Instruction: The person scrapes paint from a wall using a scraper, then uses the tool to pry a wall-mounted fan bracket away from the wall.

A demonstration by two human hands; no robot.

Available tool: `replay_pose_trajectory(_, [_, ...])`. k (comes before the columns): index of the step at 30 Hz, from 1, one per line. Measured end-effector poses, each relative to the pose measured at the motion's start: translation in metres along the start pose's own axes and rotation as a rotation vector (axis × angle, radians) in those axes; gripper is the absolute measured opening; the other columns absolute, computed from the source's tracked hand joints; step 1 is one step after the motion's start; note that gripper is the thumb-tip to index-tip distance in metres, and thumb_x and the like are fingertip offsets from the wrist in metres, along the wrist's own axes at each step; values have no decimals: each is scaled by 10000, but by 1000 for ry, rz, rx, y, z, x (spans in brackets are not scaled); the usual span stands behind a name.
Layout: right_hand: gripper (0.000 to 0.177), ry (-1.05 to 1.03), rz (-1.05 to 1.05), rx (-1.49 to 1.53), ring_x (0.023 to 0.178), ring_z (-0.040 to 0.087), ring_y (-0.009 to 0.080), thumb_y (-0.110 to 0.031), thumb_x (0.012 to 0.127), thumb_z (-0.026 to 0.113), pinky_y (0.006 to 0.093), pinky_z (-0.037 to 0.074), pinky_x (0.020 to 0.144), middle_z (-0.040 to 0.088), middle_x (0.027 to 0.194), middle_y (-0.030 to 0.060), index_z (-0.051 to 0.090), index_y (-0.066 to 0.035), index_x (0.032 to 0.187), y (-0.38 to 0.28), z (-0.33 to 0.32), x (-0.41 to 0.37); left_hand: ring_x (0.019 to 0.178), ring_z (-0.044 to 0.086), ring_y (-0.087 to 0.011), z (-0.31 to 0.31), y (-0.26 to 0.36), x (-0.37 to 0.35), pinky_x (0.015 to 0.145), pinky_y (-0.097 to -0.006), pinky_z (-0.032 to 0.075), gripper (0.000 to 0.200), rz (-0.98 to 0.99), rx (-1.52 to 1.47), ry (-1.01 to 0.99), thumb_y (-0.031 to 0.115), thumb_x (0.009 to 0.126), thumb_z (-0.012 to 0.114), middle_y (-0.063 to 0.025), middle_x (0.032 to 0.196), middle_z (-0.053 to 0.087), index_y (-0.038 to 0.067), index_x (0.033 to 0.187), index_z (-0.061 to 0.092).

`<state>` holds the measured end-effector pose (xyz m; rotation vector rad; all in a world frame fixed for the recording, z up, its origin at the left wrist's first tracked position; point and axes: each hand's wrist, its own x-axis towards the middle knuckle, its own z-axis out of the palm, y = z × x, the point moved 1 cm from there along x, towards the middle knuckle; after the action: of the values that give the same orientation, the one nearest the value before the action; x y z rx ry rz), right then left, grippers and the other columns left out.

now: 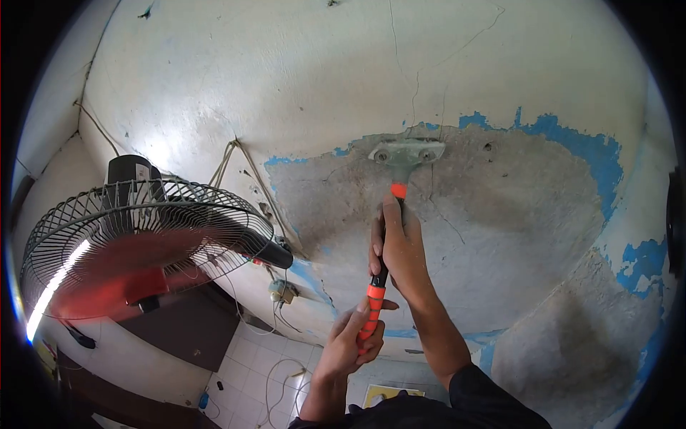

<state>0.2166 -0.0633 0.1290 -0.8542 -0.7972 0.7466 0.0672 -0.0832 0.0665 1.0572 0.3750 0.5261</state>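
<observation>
A long-handled scraper (404, 153) with an orange and black handle has its metal blade pressed flat against the ceiling. Its blade sits at the edge where white and blue paint meets bare grey plaster (493, 222). My right hand (400, 247) grips the handle high up, just under the blade's neck. My left hand (355, 342) grips the lower orange end of the same handle. Both arms reach upward, and a dark sleeve shows on the right arm.
A spinning wall fan (143, 243) with red blades and a wire cage hangs at the left, close to my left arm. Cables (246, 171) run across the ceiling to a small junction (284, 290). Blue paint remnants (586, 146) edge the scraped patch. A tiled floor lies below.
</observation>
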Motion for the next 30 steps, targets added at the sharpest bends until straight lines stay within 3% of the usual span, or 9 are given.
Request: replay_pose_trajectory(30, [369,-62,14,-42,294,399,134,-362,1030,409,281,350,304,394,476,4,434,-62,816,-7,3,9,330,245,-48,3,-10,7,314,-205,219,541,40,-104,10,391,1048,303,21,547,336,-71,1295,436])
